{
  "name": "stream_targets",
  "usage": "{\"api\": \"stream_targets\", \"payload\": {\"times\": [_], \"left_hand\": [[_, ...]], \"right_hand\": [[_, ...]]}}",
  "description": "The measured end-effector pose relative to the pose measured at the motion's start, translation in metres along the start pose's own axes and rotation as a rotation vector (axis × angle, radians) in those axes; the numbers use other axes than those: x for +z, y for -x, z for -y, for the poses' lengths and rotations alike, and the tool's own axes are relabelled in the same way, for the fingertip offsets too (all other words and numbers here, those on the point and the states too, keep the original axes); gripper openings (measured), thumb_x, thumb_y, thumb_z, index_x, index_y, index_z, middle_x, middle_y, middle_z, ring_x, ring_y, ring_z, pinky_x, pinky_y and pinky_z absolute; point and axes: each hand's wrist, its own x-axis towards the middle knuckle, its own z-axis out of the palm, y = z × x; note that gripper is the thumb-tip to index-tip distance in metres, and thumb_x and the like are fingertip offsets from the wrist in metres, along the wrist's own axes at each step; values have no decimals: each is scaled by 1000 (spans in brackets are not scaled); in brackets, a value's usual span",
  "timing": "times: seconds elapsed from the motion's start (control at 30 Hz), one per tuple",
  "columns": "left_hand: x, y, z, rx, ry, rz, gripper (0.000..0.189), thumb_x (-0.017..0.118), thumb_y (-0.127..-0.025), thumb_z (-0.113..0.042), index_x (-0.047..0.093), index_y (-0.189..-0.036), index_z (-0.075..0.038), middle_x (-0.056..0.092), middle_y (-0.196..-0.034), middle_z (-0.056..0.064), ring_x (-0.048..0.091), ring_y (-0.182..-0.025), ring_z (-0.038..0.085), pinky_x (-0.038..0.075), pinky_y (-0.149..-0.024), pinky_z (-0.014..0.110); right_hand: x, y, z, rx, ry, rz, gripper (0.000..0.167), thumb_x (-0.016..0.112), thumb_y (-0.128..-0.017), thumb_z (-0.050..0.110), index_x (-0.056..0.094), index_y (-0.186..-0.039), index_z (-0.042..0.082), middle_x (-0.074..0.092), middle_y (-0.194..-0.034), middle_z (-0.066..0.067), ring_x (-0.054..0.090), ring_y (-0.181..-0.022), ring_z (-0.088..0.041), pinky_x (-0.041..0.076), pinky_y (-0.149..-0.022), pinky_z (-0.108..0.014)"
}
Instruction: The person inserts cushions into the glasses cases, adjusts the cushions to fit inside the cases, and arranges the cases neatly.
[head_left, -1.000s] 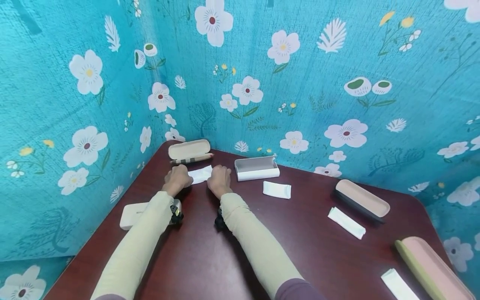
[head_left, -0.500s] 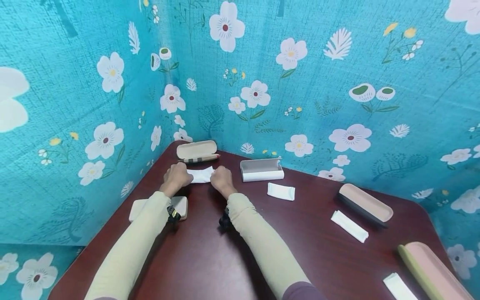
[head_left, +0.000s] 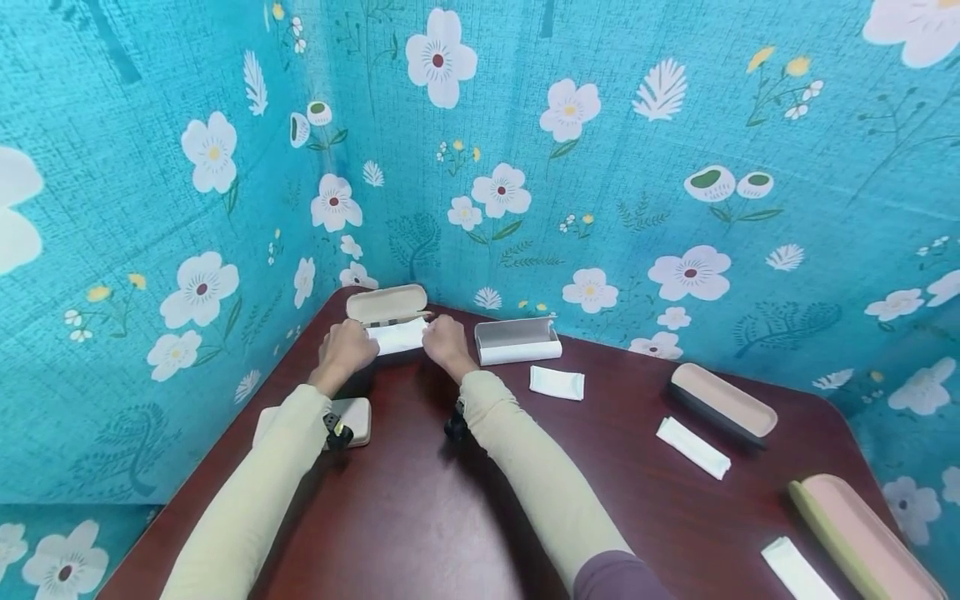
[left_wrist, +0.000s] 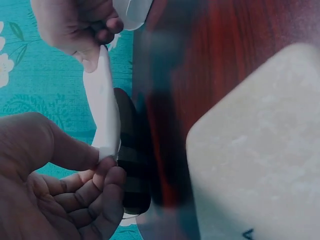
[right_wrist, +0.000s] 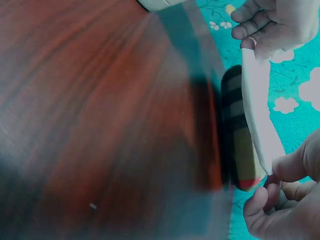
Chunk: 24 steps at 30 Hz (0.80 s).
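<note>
A folded white cloth (head_left: 397,337) is stretched between both hands at the table's far left corner. My left hand (head_left: 347,348) pinches its left end between thumb and fingers; my right hand (head_left: 447,343) pinches the other end. Both wrist views show the cloth (left_wrist: 102,100) held off the table, just beside an open glasses case (head_left: 387,304). That case has a pale lining and a plaid outside (right_wrist: 236,120) in black, tan and red. From the head, the cloth covers most of the case's front side.
A closed cream case (head_left: 352,417) lies under my left forearm. To the right stand an open white case (head_left: 517,343), an open black case (head_left: 723,402) and a green-and-pink case (head_left: 862,533). Folded white cloths (head_left: 557,382) lie near them. A floral curtain (head_left: 495,125) backs the table.
Both hands have raised the cloth from the table in front of the plaid case and moved it forward, so it now overlaps the case's front. The head view has shifted slightly.
</note>
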Motion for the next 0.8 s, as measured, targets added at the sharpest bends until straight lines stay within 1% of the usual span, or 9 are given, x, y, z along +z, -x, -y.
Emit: {"api": "stream_targets", "payload": {"times": [0.1,0.2,0.33,0.43,0.53,0.67,0.73,0.8], "left_hand": [[-2,-2,-1,4,10,-29,22,57,-90,-14,55,-70,-4,46,-60,7,51,-60,25,38,-54,34],[-4,-4,-3,5,24,-46,24,57,-90,-14,54,-69,-5,48,-60,7,53,-60,26,39,-54,34],[-6,-7,-5,4,35,-41,24,57,-91,-14,53,-69,-5,49,-60,7,53,-60,25,38,-55,34],[-7,-9,-6,6,26,-38,24,57,-90,-15,53,-69,-5,50,-61,8,54,-62,26,39,-56,35],[-9,-12,-7,-1,16,-46,22,58,-90,-16,57,-72,-4,56,-67,11,56,-68,28,41,-60,36],[-11,-16,-8,5,26,-54,19,59,-91,-17,62,-82,-1,66,-84,18,61,-79,32,45,-66,39],[-13,-18,-9,10,28,-52,20,58,-92,-18,64,-86,1,68,-91,20,62,-83,33,46,-68,40],[-15,-19,-9,15,28,-52,21,58,-92,-17,64,-88,2,69,-93,22,63,-84,34,46,-70,40]], "right_hand": [[-7,-5,3,14,-32,14,46,52,-95,8,38,-51,16,30,-50,4,35,-53,-16,27,-50,-27],[-12,-10,5,27,-62,33,47,51,-96,9,38,-52,15,31,-49,3,32,-50,-15,26,-47,-27],[-15,-14,7,25,-63,46,47,51,-98,10,40,-52,15,33,-49,3,35,-47,-15,27,-46,-26],[-16,-17,8,13,-63,33,48,52,-98,8,40,-52,14,33,-49,2,34,-47,-15,26,-45,-26],[-18,-21,10,-5,-59,24,48,52,-96,7,38,-51,14,30,-49,3,30,-48,-14,25,-45,-27],[-20,-29,13,8,-58,35,49,52,-98,8,36,-52,15,28,-50,4,27,-48,-13,24,-46,-27],[-20,-33,14,20,-54,41,49,52,-98,8,36,-53,15,27,-50,4,25,-48,-13,24,-47,-27],[-21,-36,15,21,-53,43,49,51,-98,8,36,-53,14,26,-50,4,24,-47,-12,24,-47,-27]]}}
